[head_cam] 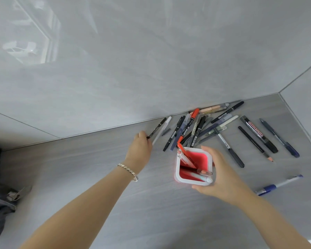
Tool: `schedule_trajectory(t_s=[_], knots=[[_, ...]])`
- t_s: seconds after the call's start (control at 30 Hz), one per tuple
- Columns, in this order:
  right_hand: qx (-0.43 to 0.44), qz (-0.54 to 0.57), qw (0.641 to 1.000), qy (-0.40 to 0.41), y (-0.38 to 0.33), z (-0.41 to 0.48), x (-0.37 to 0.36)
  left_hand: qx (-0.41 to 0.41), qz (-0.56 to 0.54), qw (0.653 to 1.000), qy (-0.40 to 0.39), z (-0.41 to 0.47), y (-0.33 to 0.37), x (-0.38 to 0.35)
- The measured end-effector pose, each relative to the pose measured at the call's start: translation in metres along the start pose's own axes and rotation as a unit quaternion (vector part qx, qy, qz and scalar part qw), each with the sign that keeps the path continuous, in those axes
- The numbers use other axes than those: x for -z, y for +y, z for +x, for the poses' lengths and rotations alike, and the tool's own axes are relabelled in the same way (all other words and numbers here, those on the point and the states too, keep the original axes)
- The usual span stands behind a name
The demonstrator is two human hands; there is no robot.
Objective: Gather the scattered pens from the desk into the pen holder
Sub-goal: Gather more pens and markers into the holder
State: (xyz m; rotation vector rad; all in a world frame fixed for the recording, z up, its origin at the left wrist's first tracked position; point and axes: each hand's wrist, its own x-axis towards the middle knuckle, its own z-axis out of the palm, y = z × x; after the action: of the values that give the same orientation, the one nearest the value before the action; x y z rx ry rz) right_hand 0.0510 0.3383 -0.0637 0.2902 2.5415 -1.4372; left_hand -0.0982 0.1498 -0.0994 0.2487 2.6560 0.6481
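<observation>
While the right hand (221, 174) wraps around the pen holder (193, 166), fingers curled on its far side and thumb on the near rim, the left hand (139, 147) reaches out to the wall edge and pinches the near end of a thin black pen (156, 128) with closed fingertips. A white pen (162, 130) lies just beside that black one, touching the hand's far side. The holder, square with a white rim and red inside, stands on the grey desk (97, 177) and already carries a few pens, one with an orange cap leaning out at the far corner. Behind it sits the main heap (196, 128), pens crossing one another against the wall, an orange marker on top. To the right, a thick black marker (258, 134) reads "WHITEBOARD" in red capitals; other print is too small to make out. A blue-grip pen (278, 185) lies apart near the right forearm. A bracelet (128, 170) circles the left wrist.
</observation>
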Motion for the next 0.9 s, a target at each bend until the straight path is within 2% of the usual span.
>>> schedule_trajectory(t_s=[0.3,0.47,0.57,0.63,0.67,0.77,0.83,0.9], knots=[[0.02,0.01,1.0,0.008,-0.009,-0.002,0.0,0.032,-0.015,0.998,-0.042,0.008,0.002,-0.004],[0.014,0.019,1.0,0.008,-0.013,-0.003,-0.001,0.074,-0.2,0.976,-0.055,-0.038,-0.002,0.028],[-0.003,-0.002,0.999,-0.048,-0.02,0.0,-0.009,0.069,-0.333,0.938,-0.073,-0.082,-0.01,0.055],[-0.009,-0.008,0.997,-0.079,-0.032,0.003,-0.016,0.059,-0.381,0.917,-0.104,-0.108,-0.012,0.069],[-0.008,-0.005,0.998,-0.069,-0.041,0.004,-0.017,0.053,-0.389,0.912,-0.121,-0.118,-0.012,0.073],[0.025,0.103,0.994,0.012,-0.074,0.006,-0.016,0.039,-0.401,0.899,-0.17,-0.139,-0.008,0.076],[0.04,0.199,0.979,0.015,-0.096,0.006,-0.015,0.016,-0.395,0.898,-0.194,-0.146,-0.002,0.076],[0.045,0.243,0.969,0.012,-0.109,0.005,-0.017,-0.005,-0.376,0.905,-0.2,-0.148,0.004,0.076]])
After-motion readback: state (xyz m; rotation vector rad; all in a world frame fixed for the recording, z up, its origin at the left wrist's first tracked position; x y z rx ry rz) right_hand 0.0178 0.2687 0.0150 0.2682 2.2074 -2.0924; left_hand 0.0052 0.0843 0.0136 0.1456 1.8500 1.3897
